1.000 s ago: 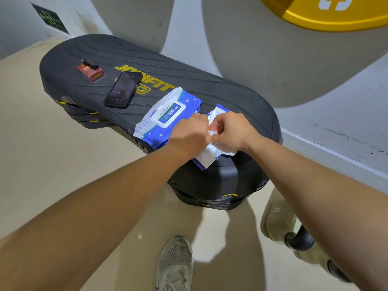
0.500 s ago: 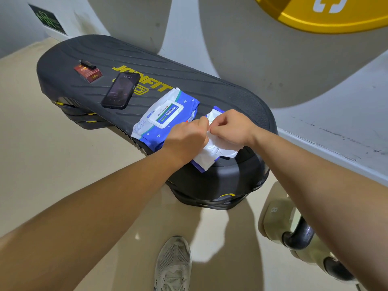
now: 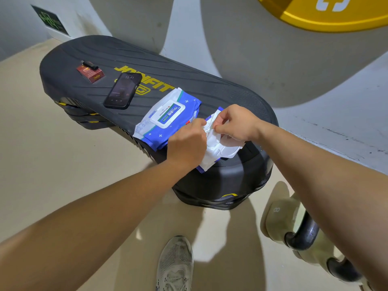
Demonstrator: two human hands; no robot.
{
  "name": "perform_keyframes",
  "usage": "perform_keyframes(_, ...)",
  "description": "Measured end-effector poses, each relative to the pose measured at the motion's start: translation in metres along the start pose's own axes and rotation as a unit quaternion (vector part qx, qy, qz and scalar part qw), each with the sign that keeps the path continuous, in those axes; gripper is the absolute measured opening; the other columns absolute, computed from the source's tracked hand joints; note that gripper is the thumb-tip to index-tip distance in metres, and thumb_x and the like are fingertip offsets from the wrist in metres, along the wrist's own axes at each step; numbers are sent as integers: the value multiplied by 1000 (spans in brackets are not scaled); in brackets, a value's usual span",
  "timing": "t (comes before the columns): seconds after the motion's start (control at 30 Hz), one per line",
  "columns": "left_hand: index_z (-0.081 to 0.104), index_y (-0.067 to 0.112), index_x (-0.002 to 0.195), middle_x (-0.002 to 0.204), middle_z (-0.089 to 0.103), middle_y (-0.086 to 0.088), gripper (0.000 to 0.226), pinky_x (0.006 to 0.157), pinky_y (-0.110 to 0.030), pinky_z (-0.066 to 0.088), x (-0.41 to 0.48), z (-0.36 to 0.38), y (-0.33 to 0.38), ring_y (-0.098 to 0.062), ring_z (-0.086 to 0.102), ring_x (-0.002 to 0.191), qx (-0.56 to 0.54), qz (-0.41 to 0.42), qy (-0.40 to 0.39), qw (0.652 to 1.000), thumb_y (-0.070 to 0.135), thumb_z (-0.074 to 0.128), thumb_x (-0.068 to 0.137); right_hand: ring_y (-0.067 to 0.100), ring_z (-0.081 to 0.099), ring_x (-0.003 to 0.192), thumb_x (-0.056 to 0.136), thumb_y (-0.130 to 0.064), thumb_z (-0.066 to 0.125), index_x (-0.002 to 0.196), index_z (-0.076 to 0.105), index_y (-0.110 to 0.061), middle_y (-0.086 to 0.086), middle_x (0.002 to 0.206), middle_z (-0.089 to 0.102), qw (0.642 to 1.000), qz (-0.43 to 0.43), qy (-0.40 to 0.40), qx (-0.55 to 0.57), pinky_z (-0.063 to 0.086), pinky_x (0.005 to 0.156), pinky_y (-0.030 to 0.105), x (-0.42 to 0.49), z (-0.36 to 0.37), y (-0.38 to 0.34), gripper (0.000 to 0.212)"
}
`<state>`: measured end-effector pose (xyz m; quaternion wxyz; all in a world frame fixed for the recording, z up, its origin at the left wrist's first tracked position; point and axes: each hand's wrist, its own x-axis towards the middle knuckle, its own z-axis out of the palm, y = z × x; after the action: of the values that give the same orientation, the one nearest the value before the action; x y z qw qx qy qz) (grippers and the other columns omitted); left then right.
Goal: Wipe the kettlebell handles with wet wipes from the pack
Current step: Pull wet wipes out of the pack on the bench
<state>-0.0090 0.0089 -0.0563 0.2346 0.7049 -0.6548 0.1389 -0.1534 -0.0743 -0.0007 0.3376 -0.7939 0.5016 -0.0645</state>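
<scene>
A black step platform (image 3: 210,89) with yellow lettering lies on the pale floor. On the platform's top, at its right end, lies an opened wipe pack (image 3: 222,151), its white lid flap turned toward the platform's near edge. Both hands work just above this pack. The right hand (image 3: 237,124) pinches a crumpled wet wipe (image 3: 212,126) between thumb and forefinger, its other fingers curled in behind. The left hand (image 3: 186,148) shows its back to the camera; its forefinger and thumb close on the same wipe from the other side, and its remaining fingers are hidden beneath it. The wipe reaches down into the pack's opening.

Toward the platform's middle, touching the open pack, lies a second wipe pack (image 3: 168,117), blue and white, its lid shut. Further toward the platform's left end lies a phone (image 3: 123,90), screen up, then a red box (image 3: 90,74) with a small black object on it.

On the floor off the platform's right end, nearer the camera, stands a beige kettlebell (image 3: 277,219) with a black handle (image 3: 304,234); another black handle (image 3: 342,267) shows beyond it, partly behind the right forearm. A grey shoe (image 3: 176,263) stands on the floor in front of the platform
</scene>
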Motion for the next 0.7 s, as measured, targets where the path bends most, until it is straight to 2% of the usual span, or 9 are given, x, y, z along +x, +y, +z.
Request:
perform_keyframes(0.07, 71, 16, 104, 91, 68, -7, 20, 66, -33, 52, -4, 3, 3, -25, 66, 83, -88, -32, -73, 993, 16, 54, 94, 16, 61, 74, 86, -12, 62, 84, 75, -10, 1, 80, 72, 1000, -7, -4, -15, 50, 68, 26, 0, 0, 2, 13)
perform_keyframes(0.13, 68, 19, 113, 108, 63, -7, 24, 82, -36, 47, -4, 1, 3, -24, 59, 100, -140, -59, -127, 980, 21, 48, 99, 16, 62, 73, 89, -12, 60, 88, 74, -9, 2, 81, 72, 1000, -13, 0, -13, 50, 67, 24, -2, -1, 4, 14)
perform_keyframes(0.23, 66, 23, 107, 106, 59, -3, 18, 78, -32, 44, -4, 0, 2, -21, 57, 97, -159, -64, -127, 977, 28, 51, 98, 6, 59, 65, 93, -13, 60, 86, 71, -14, -1, 79, 69, 1000, -17, 1, -5, 43, 56, 9, -5, -2, 8, 13)
perform_keyframes(0.27, 66, 23, 104, 104, 59, -3, 16, 74, -29, 42, -3, 1, 2, -20, 57, 94, -162, -62, -123, 977, 29, 52, 98, 3, 59, 65, 94, -14, 60, 87, 71, -15, 0, 81, 70, 1000, -20, 3, -4, 42, 55, 7, -5, -3, 10, 13)
perform_keyframes(0.37, 66, 21, 97, 98, 60, -3, 14, 67, -26, 36, -1, 3, 2, -20, 57, 88, -149, -52, -115, 981, 30, 55, 97, 12, 62, 69, 97, -14, 60, 92, 72, -10, 9, 90, 75, 1000, -23, 5, 5, 47, 67, 21, -6, -4, 11, 13)
perform_keyframes(0.43, 65, 19, 95, 96, 60, -3, 14, 66, -28, 38, 2, 2, 2, -20, 57, 86, -152, -63, -117, 979, 29, 54, 98, 17, 64, 76, 98, -15, 59, 96, 71, -9, 11, 95, 76, 1000, -21, 7, 8, 50, 74, 28, -7, -5, 11, 14)
perform_keyframes(0.57, 58, 17, 107, 100, 61, -3, 21, 64, -30, 38, 2, 6, 0, -23, 58, 90, -76, -10, -120, 990, 21, 38, 101, 23, 71, 78, 101, -11, 52, 99, 65, -5, 15, 99, 74, 998, 4, 18, 66, 58, 72, 24, -10, -9, 10, 15)
perform_keyframes(0.63, 58, 22, 110, 98, 61, -1, 24, 64, -32, 45, 1, 3, 1, -23, 60, 87, -83, -9, -106, 991, 26, 36, 101, 29, 74, 82, 101, -8, 51, 101, 64, 1, 21, 100, 74, 994, 17, 22, 107, 64, 77, 38, -10, -10, 9, 16)
perform_keyframes(0.7, 59, 25, 114, 101, 60, -2, 38, 71, -37, 53, -1, 1, 3, -24, 60, 90, -72, 0, -116, 991, 36, 26, 97, 35, 76, 86, 100, -8, 50, 103, 62, 5, 24, 99, 74, 992, 30, 17, 125, 64, 80, 48, -9, -11, 9, 18)
